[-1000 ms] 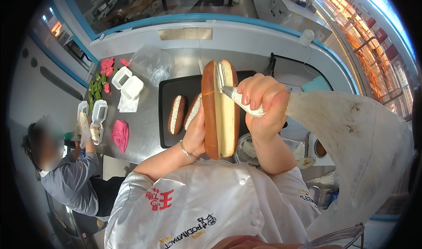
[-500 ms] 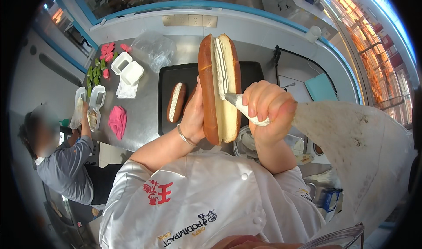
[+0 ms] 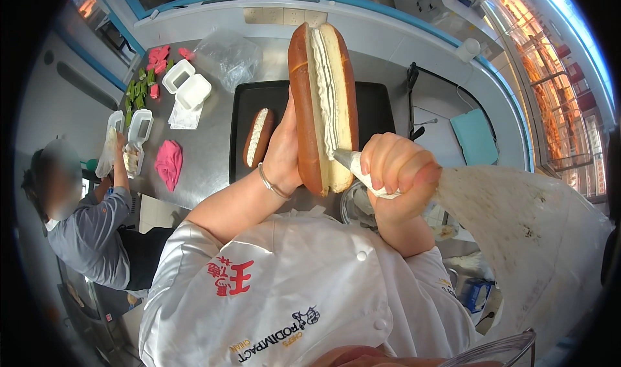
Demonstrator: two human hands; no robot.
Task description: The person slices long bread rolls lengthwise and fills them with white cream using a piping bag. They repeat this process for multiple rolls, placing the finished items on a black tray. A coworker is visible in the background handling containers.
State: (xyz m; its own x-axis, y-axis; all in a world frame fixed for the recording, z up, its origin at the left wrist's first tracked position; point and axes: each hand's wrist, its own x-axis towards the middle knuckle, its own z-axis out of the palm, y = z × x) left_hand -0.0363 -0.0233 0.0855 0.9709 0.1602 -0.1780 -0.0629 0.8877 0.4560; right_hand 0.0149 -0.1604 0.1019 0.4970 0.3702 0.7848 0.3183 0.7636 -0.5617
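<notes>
Far left: co-worker in grey sleeves (image 3: 94, 237), one hand at an open white foam box (image 3: 138, 129) on the steel table (image 3: 210, 150). Just beyond, small pink and green pieces (image 3: 141, 90) lie scattered. A crumpled pink cloth (image 3: 169, 164) lies to their right, nearer the person; a second open foam box (image 3: 193, 93) and a clear plastic bag (image 3: 228, 57) lie farther back. A small bun (image 3: 259, 138) with a white cream strip rests on the left part of the black tray (image 3: 372, 108).

Left hand (image 3: 283, 144): holding the long bun (image 3: 306, 118) by its left side, fingers mostly hidden behind it. Bun raised above the tray, slit lengthwise, pale inside facing up. Ridged cream (image 3: 321, 85) runs from its far end to the nozzle (image 3: 345, 158); the near end of the slit is bare.

Right hand (image 3: 401, 176): fingers curled tight around the neck of the piping bag (image 3: 517, 221), nozzle tip touching the cream. Bag body spreads right, down past the forearm. Behind: teal board (image 3: 474, 136). Lower right edge: wire whisk (image 3: 504, 351).
</notes>
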